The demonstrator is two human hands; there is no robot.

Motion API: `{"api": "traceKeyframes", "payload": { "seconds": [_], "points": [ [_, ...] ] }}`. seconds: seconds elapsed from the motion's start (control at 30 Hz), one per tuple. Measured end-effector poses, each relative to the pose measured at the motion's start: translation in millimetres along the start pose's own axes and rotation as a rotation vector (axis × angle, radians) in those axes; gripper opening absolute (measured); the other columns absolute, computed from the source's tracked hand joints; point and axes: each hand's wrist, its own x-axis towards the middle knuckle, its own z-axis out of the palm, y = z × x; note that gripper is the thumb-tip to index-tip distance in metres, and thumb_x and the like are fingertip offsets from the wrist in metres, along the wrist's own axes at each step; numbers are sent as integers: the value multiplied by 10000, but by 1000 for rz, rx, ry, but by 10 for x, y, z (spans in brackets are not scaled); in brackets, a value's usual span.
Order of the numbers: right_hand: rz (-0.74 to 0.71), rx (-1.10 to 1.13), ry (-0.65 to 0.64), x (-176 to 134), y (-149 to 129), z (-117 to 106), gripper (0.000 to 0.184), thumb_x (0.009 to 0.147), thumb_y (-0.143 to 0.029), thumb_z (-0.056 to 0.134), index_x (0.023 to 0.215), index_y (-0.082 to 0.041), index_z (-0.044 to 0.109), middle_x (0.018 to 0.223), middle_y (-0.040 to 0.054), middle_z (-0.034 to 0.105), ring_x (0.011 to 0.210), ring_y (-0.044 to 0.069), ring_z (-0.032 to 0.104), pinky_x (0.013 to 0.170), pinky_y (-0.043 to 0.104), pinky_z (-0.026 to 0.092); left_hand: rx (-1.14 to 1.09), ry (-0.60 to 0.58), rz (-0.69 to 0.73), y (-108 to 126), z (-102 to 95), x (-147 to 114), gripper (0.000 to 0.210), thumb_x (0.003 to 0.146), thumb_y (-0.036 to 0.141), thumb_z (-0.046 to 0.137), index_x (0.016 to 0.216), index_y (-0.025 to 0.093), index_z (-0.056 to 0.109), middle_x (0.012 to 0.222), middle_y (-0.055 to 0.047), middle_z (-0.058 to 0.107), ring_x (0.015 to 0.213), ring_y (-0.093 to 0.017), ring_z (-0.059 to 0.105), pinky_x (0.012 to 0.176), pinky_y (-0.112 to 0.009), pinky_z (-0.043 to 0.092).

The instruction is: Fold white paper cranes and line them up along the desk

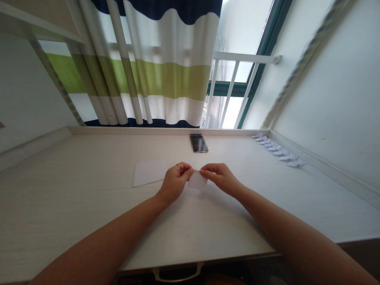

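A small squarish piece of white paper (197, 181) is held up over the desk between my two hands. My left hand (175, 177), with a ring on one finger, pinches its upper left corner between thumb and fingers. At the upper right corner, the thumb and fingers of my right hand (221, 176) are closed on the same paper. Just left of my left hand lies a larger stack or sheet of white paper (149, 173), its right edge partly hidden by that hand.
A dark phone (199, 143) lies near the desk's back edge. Several folded white paper birds (279, 152) stand in a row by the right rim. The pale desk (74, 206) has a drawer handle (178, 279) at its front. Behind hang a striped curtain (172, 79) and window bars (230, 95).
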Motion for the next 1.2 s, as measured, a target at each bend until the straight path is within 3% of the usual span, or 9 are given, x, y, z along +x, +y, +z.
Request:
{"api": "traceKeyframes", "payload": {
  "seconds": [0.23,0.37,0.5,0.6,0.77,0.87,1.03,1.2],
  "points": [
    [28,149,84,47,58,-121,172,703,-272,542,608,-137,590,555,9,588,563,115,528,622,267,430,-32,133,-7,13,-113,99,171,668,290,586,681,126,540,599,25,542,560,-78,494,578,-215,418],
    [-6,147,133,79,131,-97,183,728,-301,529,651,-141,574,601,13,593,599,119,536,632,270,433,-19,113,-20,-16,-108,98,177,667,292,594,694,122,553,615,15,560,579,-84,510,597,-221,429],
    [-96,-14,44,76,164,2,201,747,-345,530,776,-157,596,726,21,611,672,129,537,625,261,428,-7,40,-13,-38,-65,65,181,680,307,588,716,131,564,630,11,577,604,-98,531,613,-230,436],
    [-173,-197,23,68,184,43,180,768,-312,517,758,-161,616,721,25,617,651,126,534,599,249,425,87,28,46,-46,-77,61,180,693,320,579,728,144,586,641,7,591,614,-110,536,618,-239,437],
    [-491,-477,86,98,271,3,205,819,-232,460,867,-171,650,840,83,644,760,157,561,684,288,435,405,29,233,-9,-137,57,177,707,315,566,796,180,639,869,-47,651,821,-170,571,744,-288,444],
    [-600,-613,0,121,318,-5,244,840,-195,425,943,-203,646,905,82,655,834,179,558,743,328,421,564,-60,267,6,-153,59,199,724,308,536,837,190,650,943,-61,652,909,-192,563,778,-299,442],
    [-585,-653,-222,129,329,5,260,835,-176,429,976,-209,645,988,83,643,891,184,557,790,335,425,741,-293,204,-47,-186,102,253,776,256,437,871,214,668,937,-35,675,886,-180,591,830,-290,419],
    [-541,-595,-378,98,261,-81,279,802,-200,480,1044,-157,613,1111,111,582,993,189,530,868,327,406,827,-357,209,-80,-227,131,280,767,268,449,914,187,674,1008,-53,659,931,-193,589,870,-295,406]
  ]
}}
